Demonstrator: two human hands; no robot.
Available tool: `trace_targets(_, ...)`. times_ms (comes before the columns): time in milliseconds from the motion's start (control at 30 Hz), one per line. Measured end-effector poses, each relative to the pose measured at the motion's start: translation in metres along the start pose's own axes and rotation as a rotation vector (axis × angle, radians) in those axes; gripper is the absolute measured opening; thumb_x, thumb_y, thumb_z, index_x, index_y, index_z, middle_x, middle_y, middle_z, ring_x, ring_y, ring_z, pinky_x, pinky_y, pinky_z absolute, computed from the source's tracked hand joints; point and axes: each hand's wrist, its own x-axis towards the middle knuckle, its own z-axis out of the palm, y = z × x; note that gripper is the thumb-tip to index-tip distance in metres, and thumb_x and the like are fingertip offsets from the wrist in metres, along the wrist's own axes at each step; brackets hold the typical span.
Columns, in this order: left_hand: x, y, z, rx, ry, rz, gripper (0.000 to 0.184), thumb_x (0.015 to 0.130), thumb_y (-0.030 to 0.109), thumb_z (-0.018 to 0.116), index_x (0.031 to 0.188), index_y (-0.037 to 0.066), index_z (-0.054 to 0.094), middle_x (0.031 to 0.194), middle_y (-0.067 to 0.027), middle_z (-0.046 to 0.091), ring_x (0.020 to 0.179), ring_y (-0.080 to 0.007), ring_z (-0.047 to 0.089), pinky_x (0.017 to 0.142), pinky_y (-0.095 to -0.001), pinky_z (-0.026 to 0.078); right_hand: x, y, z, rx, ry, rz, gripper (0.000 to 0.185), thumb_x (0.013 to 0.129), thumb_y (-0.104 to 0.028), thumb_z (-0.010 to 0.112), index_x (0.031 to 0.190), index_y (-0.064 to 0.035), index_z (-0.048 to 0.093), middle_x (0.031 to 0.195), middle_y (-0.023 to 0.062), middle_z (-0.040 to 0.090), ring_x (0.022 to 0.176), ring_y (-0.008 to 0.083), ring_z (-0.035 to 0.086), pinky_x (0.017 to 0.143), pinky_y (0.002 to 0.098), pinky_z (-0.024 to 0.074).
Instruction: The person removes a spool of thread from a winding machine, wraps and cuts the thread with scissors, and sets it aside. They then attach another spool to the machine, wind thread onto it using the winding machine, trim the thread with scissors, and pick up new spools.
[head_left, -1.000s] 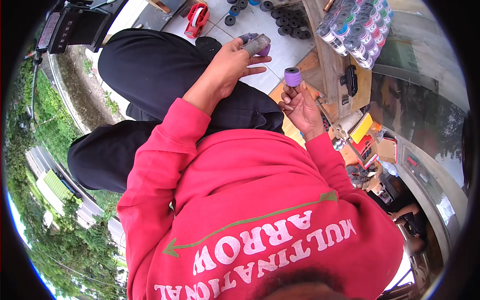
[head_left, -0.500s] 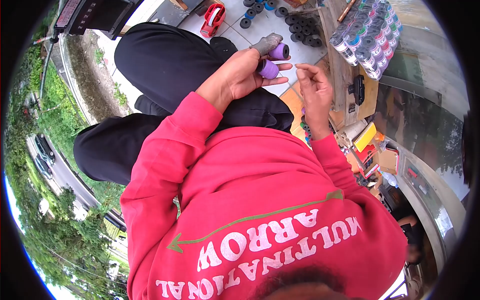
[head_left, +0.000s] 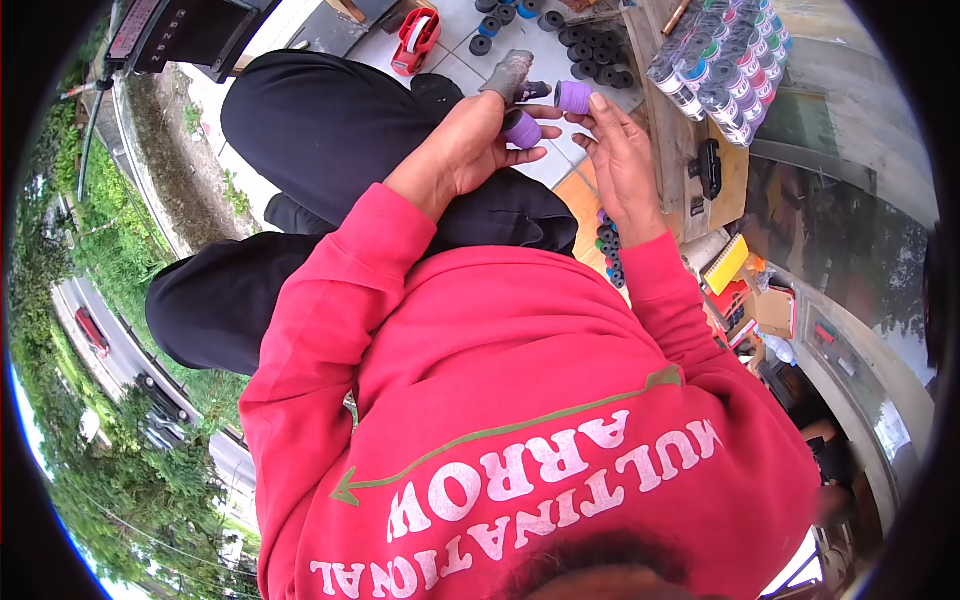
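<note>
My left hand (head_left: pixel 465 145) is palm up, with a small purple spool (head_left: pixel 521 130) on a black core lying across its fingers. A rough grey covering (head_left: pixel 508 76) sits at its thumb; I cannot tell whether it is a wrap or a held piece. Beside that covering is a dark stub (head_left: pixel 533 91), its kind unclear. Between thumb and fingertips, my right hand (head_left: pixel 622 150) pinches a second purple spool (head_left: pixel 573 97), just right of the left hand's fingers.
Several black spools (head_left: pixel 600 55) lie on the tiled floor near a red tape dispenser (head_left: pixel 415 42). At right, a plastic-wrapped pack of spools (head_left: pixel 722 70) rests by a wooden board. A yellow notebook (head_left: pixel 727 264) lies lower right. A road (head_left: pixel 130 350) runs at left.
My right hand has moved up and left and taken one purple spool from beside the left thumb. The other spool stays in my left hand, which has shifted slightly left.
</note>
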Motion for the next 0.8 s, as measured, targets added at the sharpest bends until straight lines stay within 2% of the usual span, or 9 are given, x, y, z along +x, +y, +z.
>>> trace_targets(100, 0.013, -0.004, -0.009, -0.020, 0.146, 0.095, 0.054, 0.109, 0.052, 0.047, 0.134, 0.007, 0.060, 0.121, -0.0114, 0.068, 0.101, -0.0178, 0.067, 0.080, -0.0325, 0.058, -0.001, 0.006, -0.018, 0.188, 0.029, 0.205, 0.042, 0.101, -0.045, 0.068, 0.120, -0.0075, 0.067, 0.110, 0.0032, 0.070, 0.103, 0.0141, 0.064, 0.085, 0.0308, 0.0480)
trace_targets(200, 0.020, -0.010, -0.020, -0.101, 0.103, 0.191, 0.044, 0.109, 0.039, 0.053, 0.132, 0.002, 0.056, 0.120, -0.0160, 0.066, 0.101, -0.0209, 0.063, 0.084, -0.0354, 0.055, -0.007, 0.033, -0.052, 0.285, 0.086, 0.361, 0.043, 0.099, -0.046, 0.070, 0.121, -0.0089, 0.066, 0.109, 0.0026, 0.069, 0.101, 0.0140, 0.064, 0.085, 0.0307, 0.0480)
trace_targets(267, 0.017, -0.009, -0.020, -0.090, 0.127, 0.205, 0.038, 0.111, 0.030, 0.048, 0.137, 0.003, 0.056, 0.129, -0.0148, 0.064, 0.110, -0.0197, 0.062, 0.095, -0.0340, 0.054, -0.017, 0.071, -0.090, 0.233, 0.135, 0.385, 0.042, 0.098, -0.044, 0.072, 0.121, -0.0092, 0.068, 0.105, 0.0017, 0.069, 0.101, 0.0134, 0.064, 0.085, 0.0289, 0.0475)
trace_targets(400, 0.019, -0.008, -0.021, -0.121, 0.134, 0.222, 0.038, 0.110, 0.022, 0.050, 0.140, 0.000, 0.055, 0.130, -0.0149, 0.064, 0.117, -0.0212, 0.060, 0.100, -0.0355, 0.053, -0.046, 0.145, -0.177, -0.362, 0.527, 0.478, 0.032, 0.093, -0.033, 0.078, 0.111, -0.0059, 0.076, 0.086, 0.0047, 0.073, 0.077, 0.0155, 0.069, 0.068, 0.0310, 0.0527)
trace_targets(500, 0.018, -0.011, -0.022, -0.120, 0.081, 0.251, 0.036, 0.110, 0.016, 0.048, 0.141, -0.002, 0.055, 0.130, -0.0145, 0.063, 0.119, -0.0218, 0.060, 0.104, -0.0357, 0.053, -0.047, 0.247, -0.291, -0.841, 0.644, -0.033, 0.033, 0.088, -0.028, 0.080, 0.108, -0.0028, 0.076, 0.086, 0.0102, 0.077, 0.072, 0.0201, 0.072, 0.067, 0.0349, 0.0557)
trace_targets(600, 0.017, -0.011, -0.014, -0.005, 0.083, 0.244, 0.036, 0.111, 0.010, 0.042, 0.142, -0.004, 0.054, 0.132, -0.0148, 0.063, 0.123, -0.0255, 0.063, 0.109, -0.0382, 0.053, -0.049, 0.241, -0.317, -0.939, 0.617, 0.161, 0.034, 0.089, -0.015, 0.079, 0.117, 0.0025, 0.072, 0.091, 0.0061, 0.076, 0.077, 0.0131, 0.070, 0.069, 0.0285, 0.0545)
trace_targets(667, 0.016, -0.012, -0.012, -0.028, 0.069, 0.239, 0.036, 0.111, 0.010, 0.041, 0.142, -0.004, 0.053, 0.133, -0.0149, 0.063, 0.124, -0.0269, 0.063, 0.109, -0.0396, 0.054, -0.049, 0.249, -0.332, -0.974, 0.667, 0.113, 0.036, 0.085, -0.017, 0.081, 0.115, 0.0022, 0.073, 0.088, 0.0085, 0.077, 0.074, 0.0147, 0.071, 0.068, 0.0309, 0.0555)
trace_targets(733, 0.013, -0.009, -0.014, -0.053, 0.077, 0.258, 0.036, 0.111, 0.010, 0.041, 0.142, -0.005, 0.052, 0.134, -0.0151, 0.063, 0.125, -0.0284, 0.063, 0.109, -0.0410, 0.054, -0.041, 0.258, -0.347, -1.269, 0.691, 0.163, 0.035, 0.082, -0.021, 0.083, 0.109, 0.0002, 0.076, 0.089, 0.0107, 0.078, 0.076, 0.0171, 0.072, 0.070, 0.0331, 0.0563)
trace_targets(800, 0.011, -0.007, -0.012, -0.101, 0.083, 0.257, 0.036, 0.112, 0.011, 0.040, 0.142, -0.006, 0.051, 0.136, -0.0161, 0.062, 0.124, -0.0297, 0.063, 0.108, -0.0425, 0.055, -0.041, 0.261, -0.341, -1.188, 0.620, 0.101, 0.033, 0.080, -0.023, 0.084, 0.104, -0.0023, 0.078, 0.090, 0.0114, 0.079, 0.078, 0.0184, 0.073, 0.072, 0.0347, 0.0566)
